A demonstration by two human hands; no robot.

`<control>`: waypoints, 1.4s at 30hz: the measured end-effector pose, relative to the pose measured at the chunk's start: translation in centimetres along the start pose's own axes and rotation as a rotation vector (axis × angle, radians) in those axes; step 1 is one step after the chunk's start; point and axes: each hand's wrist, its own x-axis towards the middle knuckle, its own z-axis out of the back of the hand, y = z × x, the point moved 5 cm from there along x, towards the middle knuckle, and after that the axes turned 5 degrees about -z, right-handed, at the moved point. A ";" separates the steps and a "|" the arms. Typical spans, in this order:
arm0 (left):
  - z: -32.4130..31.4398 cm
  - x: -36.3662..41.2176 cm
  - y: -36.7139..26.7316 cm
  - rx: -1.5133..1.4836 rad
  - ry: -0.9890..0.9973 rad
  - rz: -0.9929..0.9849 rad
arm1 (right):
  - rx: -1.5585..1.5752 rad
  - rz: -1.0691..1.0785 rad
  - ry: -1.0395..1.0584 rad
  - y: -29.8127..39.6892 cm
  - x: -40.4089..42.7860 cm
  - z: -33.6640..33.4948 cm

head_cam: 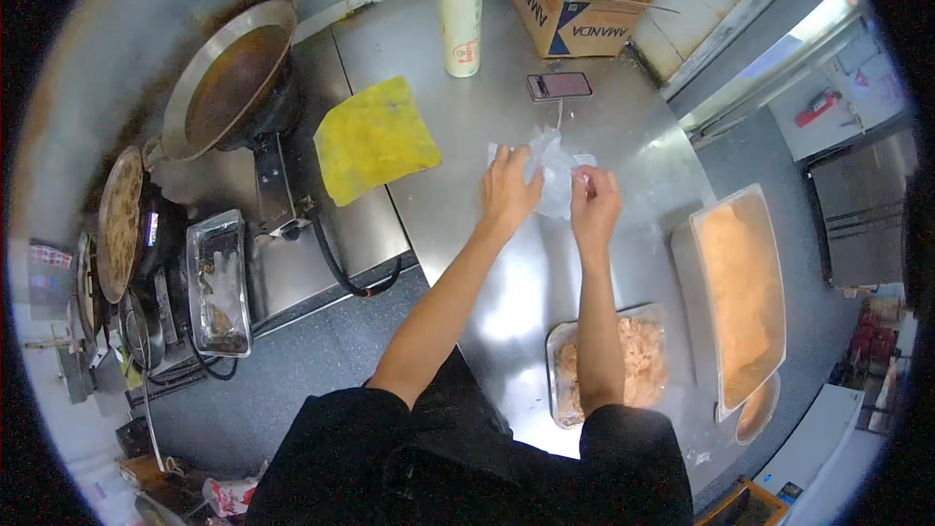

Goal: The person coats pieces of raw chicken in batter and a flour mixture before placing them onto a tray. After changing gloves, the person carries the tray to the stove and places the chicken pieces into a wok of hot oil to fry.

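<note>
Crumpled thin translucent plastic [553, 174] lies between my hands over the steel table; whether it is a bag or a disposable glove is unclear. My right hand [595, 208] pinches its right side between thumb and fingers. At the left side, my left hand [510, 190] has its fingers bent over the plastic, with a bit of it showing past the fingertips. Just beyond the plastic is a phone [559, 86] lying flat. Under my right forearm, partly hidden by it, stands a metal tray [553, 372] of pale shredded or chopped food [643, 358].
A yellow cloth [376, 139] lies left on the steel table [453, 234]. Behind stand a plastic-film roll [460, 29] and an open cardboard box [584, 25]. A deep bin of orange-tan powder [741, 299] is at right. Large woks [230, 84] and an oblong metal tray [219, 285] stand left.
</note>
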 end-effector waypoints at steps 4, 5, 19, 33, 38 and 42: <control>1.3 1.5 -2.5 -0.011 -0.076 -0.153 | -0.198 0.140 -0.014 1.3 -1.5 0.8; 0.4 1.9 0.7 -0.062 0.003 -0.092 | -0.163 0.086 -0.061 1.6 -1.7 0.5; -2.8 -0.3 2.5 0.126 0.144 -0.133 | -0.375 -0.114 -0.083 4.2 -4.4 1.8; 10.5 -10.6 -2.4 -0.419 -0.022 0.235 | -0.221 -0.031 0.091 8.0 -9.8 7.4; 18.3 -17.6 -2.6 -0.461 -0.131 0.186 | -0.484 0.220 0.145 19.4 -20.5 4.6; 24.6 -26.8 -2.3 -0.287 -0.166 0.219 | -0.101 0.093 0.571 24.1 -31.2 0.1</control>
